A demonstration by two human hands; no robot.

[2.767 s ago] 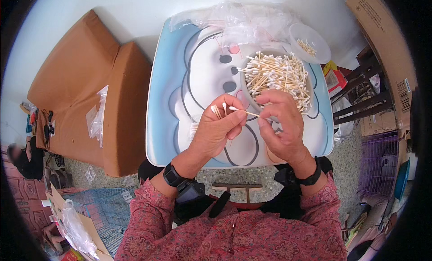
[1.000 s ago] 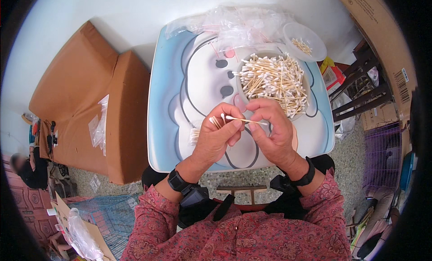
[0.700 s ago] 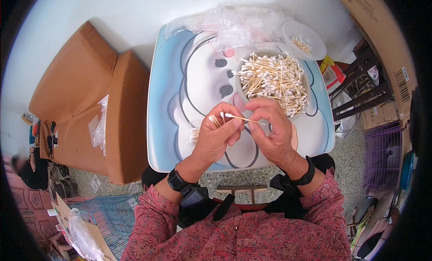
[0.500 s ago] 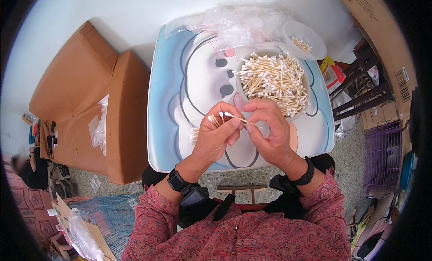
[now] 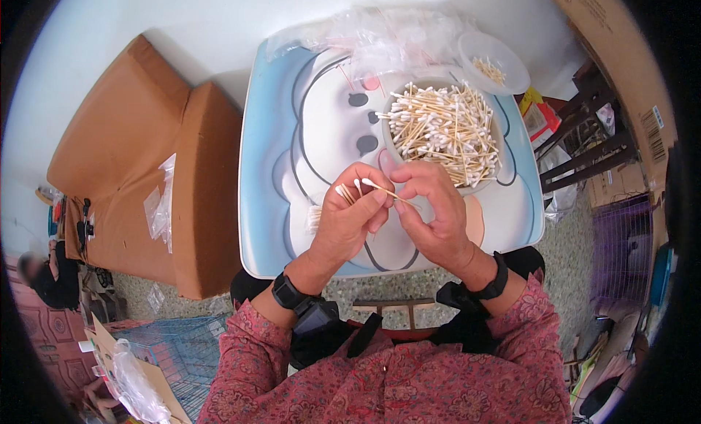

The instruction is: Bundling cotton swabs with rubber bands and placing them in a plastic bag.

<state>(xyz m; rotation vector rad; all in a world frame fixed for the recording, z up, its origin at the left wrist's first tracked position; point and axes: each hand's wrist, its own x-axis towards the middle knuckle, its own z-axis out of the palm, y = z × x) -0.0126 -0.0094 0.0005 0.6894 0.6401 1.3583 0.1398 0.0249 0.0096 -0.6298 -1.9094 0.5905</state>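
Closed around several cotton swabs (image 5: 345, 193), my left hand (image 5: 346, 218) is held above the near half of the table. My right hand (image 5: 436, 219) meets it there, thumb and forefinger pinching the lower end of one cotton swab (image 5: 385, 192), whose white tip leans toward the left hand. A heap of cotton swabs (image 5: 442, 132) fills a round bowl (image 5: 501, 155) just beyond the right hand. Partly hidden beside the left hand, a small bundle of swabs (image 5: 315, 218) lies on the table.
The table (image 5: 272, 227) has a light blue and white cartoon top. Clear plastic bags (image 5: 365, 40) lie along its far edge, near a shallow translucent container (image 5: 515, 72) with some swabs. A brown sofa (image 5: 146, 183) stands left; a dark wooden chair (image 5: 591, 161) is at right. A person (image 5: 55, 278) sits far left.
Both hands stay nearly in place. The right hand has shifted very slightly left, and the swab between the hands has tilted a little.
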